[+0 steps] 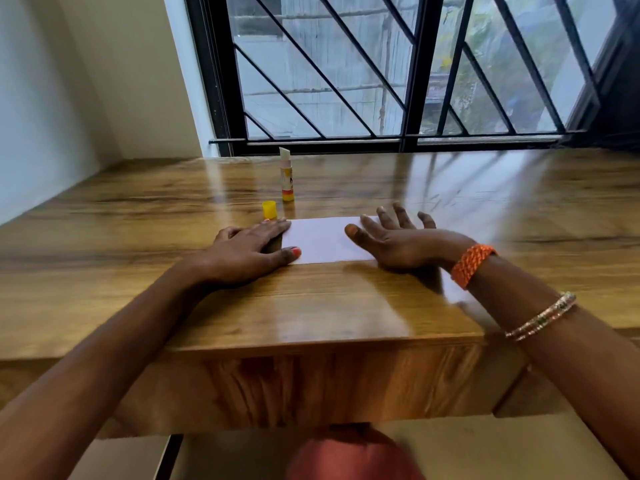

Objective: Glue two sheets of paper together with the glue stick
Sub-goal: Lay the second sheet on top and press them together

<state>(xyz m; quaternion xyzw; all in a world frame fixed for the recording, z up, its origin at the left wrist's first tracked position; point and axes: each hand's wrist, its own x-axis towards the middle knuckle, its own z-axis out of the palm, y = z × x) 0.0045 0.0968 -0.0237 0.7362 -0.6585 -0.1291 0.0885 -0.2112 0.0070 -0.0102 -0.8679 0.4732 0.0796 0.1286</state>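
Between the two hands lies one visible paper (323, 240) on the counter (346, 306); a second sheet cannot be made out. Left hand (246, 252) presses its left edge with flat fingers; right hand (398, 242) rests on its right edge, fingers spread. Beyond the left fingertips stand one uncapped glue stick (287, 178) and one yellow cap (269, 209). Counter lies bare toward the window.

A glossy wooden counter (346, 306) stood against a window (398, 64) with black diagonal bars (322, 71). A white wall (69, 81) was at the left. An orange braided band (472, 265) and thin bangles (542, 317) were on one wrist.
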